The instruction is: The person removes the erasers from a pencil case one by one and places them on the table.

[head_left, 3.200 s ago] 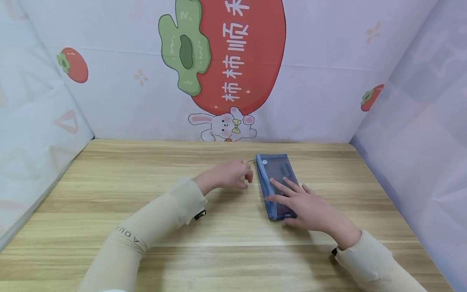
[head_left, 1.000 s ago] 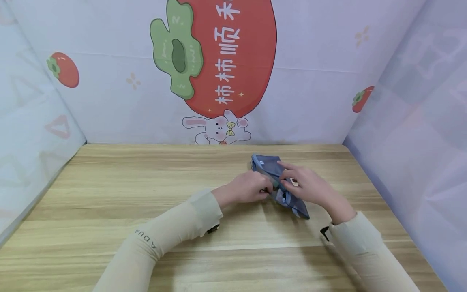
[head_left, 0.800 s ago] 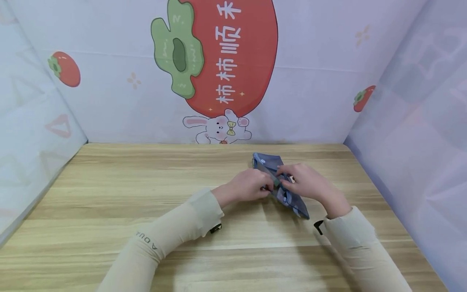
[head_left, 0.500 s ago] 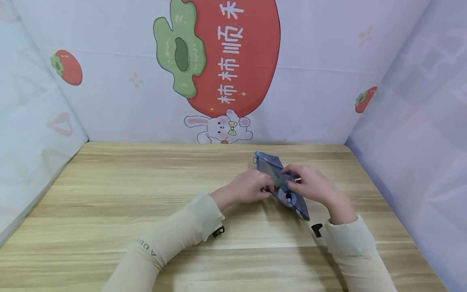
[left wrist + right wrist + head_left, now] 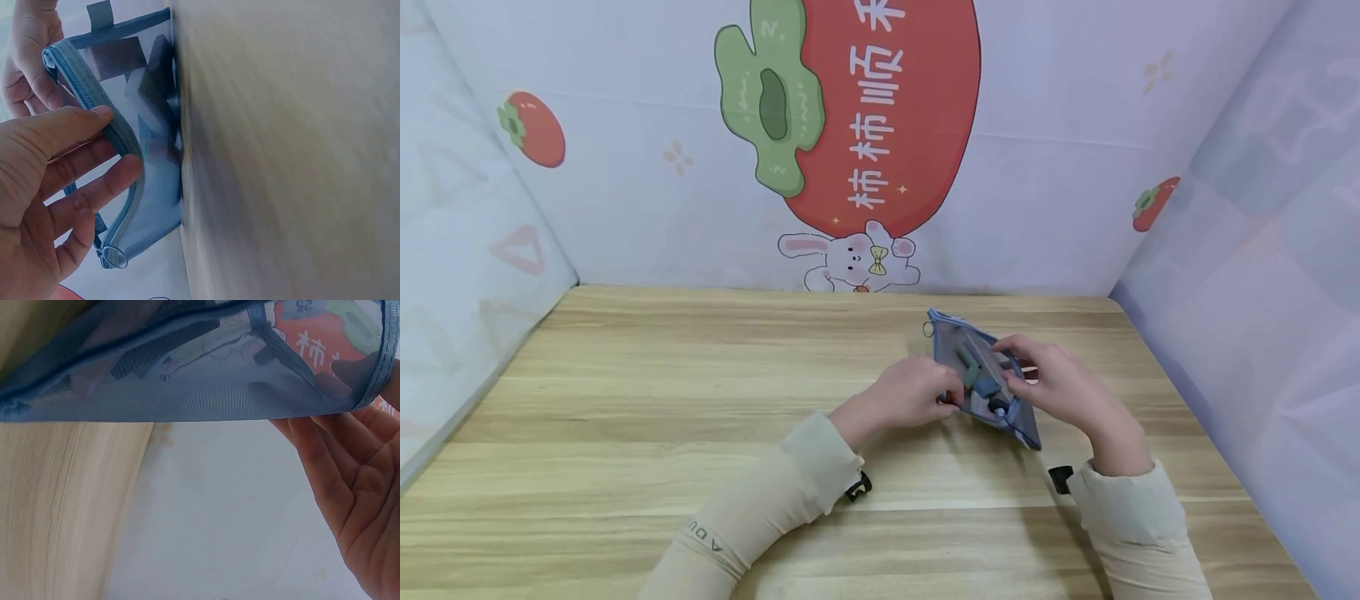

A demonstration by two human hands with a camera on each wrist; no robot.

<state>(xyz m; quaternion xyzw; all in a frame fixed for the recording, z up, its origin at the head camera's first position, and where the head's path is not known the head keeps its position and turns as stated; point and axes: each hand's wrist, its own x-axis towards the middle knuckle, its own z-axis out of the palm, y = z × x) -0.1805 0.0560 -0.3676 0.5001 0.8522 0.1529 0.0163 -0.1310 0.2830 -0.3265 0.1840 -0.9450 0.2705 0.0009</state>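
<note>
A blue mesh zipper pouch (image 5: 950, 343) stands tilted on the table with its mouth spread apart. My left hand (image 5: 912, 393) pinches the near zipper edge between thumb and fingers; the zipper band (image 5: 94, 84) shows clearly in the left wrist view. A round metal ring (image 5: 115, 256) hangs at one zipper end. My right hand (image 5: 1067, 390) holds the opposite edge, and in the right wrist view its fingers (image 5: 322, 469) lie against the mesh. Inside are several small things, among them a dark green piece (image 5: 972, 368) and a greyish block (image 5: 150, 100); their kinds are unclear.
The pouch rests on a wood-grain table (image 5: 685, 350). White printed sheets enclose it, with a large persimmon picture (image 5: 917, 108) on the back sheet (image 5: 1060, 208) and another sheet (image 5: 1262, 275) rising at the right edge.
Earlier the pouch lay flat under my right hand, my left hand beside it. Now both hands hold its edges. Over the last second its mouth has widened, showing more of the contents.
</note>
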